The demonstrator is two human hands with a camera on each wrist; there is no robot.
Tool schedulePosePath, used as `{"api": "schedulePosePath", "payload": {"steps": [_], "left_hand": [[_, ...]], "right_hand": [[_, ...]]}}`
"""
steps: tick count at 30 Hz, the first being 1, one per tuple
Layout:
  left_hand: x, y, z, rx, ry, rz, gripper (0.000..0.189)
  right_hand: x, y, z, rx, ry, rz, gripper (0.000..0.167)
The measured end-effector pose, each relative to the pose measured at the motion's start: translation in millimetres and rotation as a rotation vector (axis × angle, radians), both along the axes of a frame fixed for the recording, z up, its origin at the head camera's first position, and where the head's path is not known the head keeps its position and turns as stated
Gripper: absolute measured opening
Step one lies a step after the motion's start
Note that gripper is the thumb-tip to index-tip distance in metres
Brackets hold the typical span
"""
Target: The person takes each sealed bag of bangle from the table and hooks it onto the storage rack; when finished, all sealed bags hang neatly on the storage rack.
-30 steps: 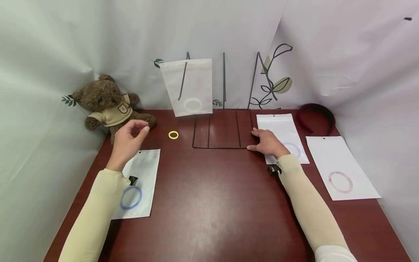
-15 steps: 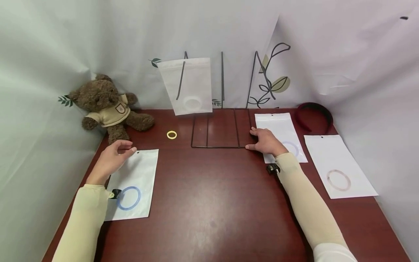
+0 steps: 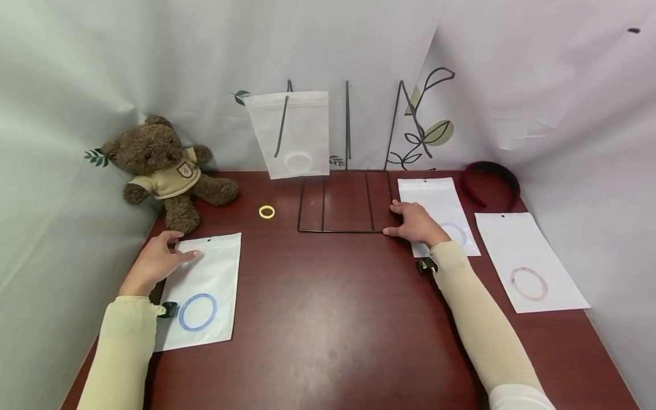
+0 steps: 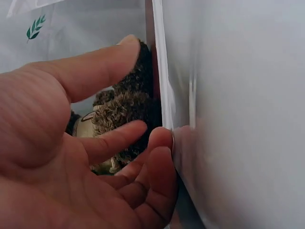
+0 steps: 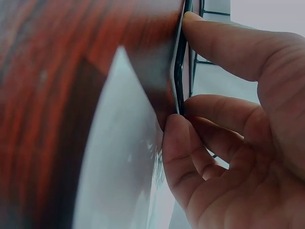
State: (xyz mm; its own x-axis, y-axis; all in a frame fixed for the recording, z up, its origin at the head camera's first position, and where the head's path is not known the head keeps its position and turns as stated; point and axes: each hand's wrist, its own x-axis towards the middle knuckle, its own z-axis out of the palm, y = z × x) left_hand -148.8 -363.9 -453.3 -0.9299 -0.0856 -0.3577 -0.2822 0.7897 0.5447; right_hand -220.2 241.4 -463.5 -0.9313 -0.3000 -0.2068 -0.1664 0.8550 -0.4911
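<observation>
In the head view my left hand (image 3: 152, 263) is at the upper left edge of a white zip pouch (image 3: 220, 279) with a blue ring showing near its bottom. The left wrist view shows the thumb apart from the pouch and the lower fingertips (image 4: 161, 138) touching its edge. My right hand (image 3: 417, 222) holds the near right corner of a black wire display rack (image 3: 340, 232), thumb on the front bar and fingers at the side bar. Another white pouch (image 3: 299, 128) hangs from the rack's left hook. A pouch with a pale violet ring (image 3: 427, 193) lies partly under the right hand.
A brown teddy bear (image 3: 171, 176) sits behind my left hand. Left of the rack lies a yellow ring (image 3: 266, 212). At the right are a dark red headband (image 3: 504, 171) and a white pouch with a pink ring (image 3: 523, 245). White curtains close off the back and sides.
My left hand has moved down and left from above the table to the left pouch's edge, its thumb spreading from the fingers. The right hand stays on the rack's corner.
</observation>
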Motion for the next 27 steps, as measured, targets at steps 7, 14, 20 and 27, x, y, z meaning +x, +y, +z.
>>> {"api": "schedulePosePath", "payload": {"steps": [7,14,20,27], "left_hand": [[-0.2,-3.2,3.4,-0.11,-0.063,0.002,0.122],[3.7,-2.3,3.5,-0.089,-0.053,0.044,0.115],[7.2,-6.0,1.4,-0.059,-0.044,0.064,0.095],[8.3,-12.4,-1.5,-0.043,-0.035,0.011,0.069]], "right_hand": [[0.8,1,-0.7,0.001,0.0,-0.007,0.085],[0.5,3,-0.7,0.012,0.016,0.001,0.084],[0.2,3,-0.9,0.018,0.023,0.01,0.084],[0.1,3,-3.3,0.013,0.024,0.01,0.084]]}}
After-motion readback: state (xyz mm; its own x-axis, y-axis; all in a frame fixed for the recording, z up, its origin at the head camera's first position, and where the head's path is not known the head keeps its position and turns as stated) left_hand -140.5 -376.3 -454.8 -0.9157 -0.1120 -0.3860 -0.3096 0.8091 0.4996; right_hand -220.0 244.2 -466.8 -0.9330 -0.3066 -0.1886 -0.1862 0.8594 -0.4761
